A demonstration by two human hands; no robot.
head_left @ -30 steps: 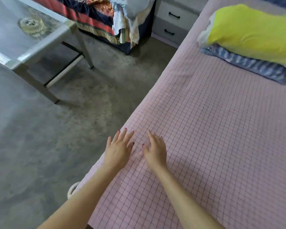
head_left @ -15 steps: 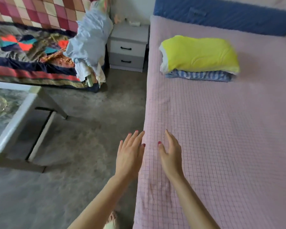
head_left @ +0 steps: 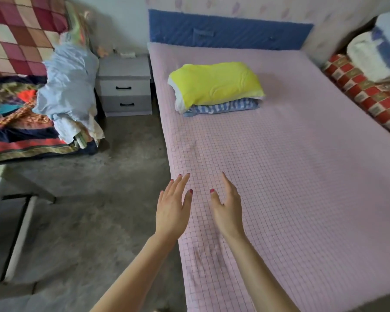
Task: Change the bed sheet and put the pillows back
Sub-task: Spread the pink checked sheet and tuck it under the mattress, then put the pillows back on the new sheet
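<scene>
Left hand (head_left: 172, 209): fingers straight and together, holding nothing, held out over the left edge of the bed.
Right hand (head_left: 227, 210): fingers straight, thumb apart, holding nothing, over the sheet just beside the left hand; whether it touches the cloth cannot be told.
Sheet (head_left: 302, 188): pink with a thin dark grid, spread flat over the whole bed, with faint creases near the left edge under the forearms.
Floor (head_left: 88, 221): grey concrete, left of the bed.
Pillows (head_left: 216, 83): two in a stack, yellow on top of blue-striped, lying on the sheet towards the head of the bed, nearer its left side.
Nightstand (head_left: 125, 86): grey, two drawers, against the bed's left side at the head.
Headboard (head_left: 227, 30): blue, padded, against the wall.
</scene>
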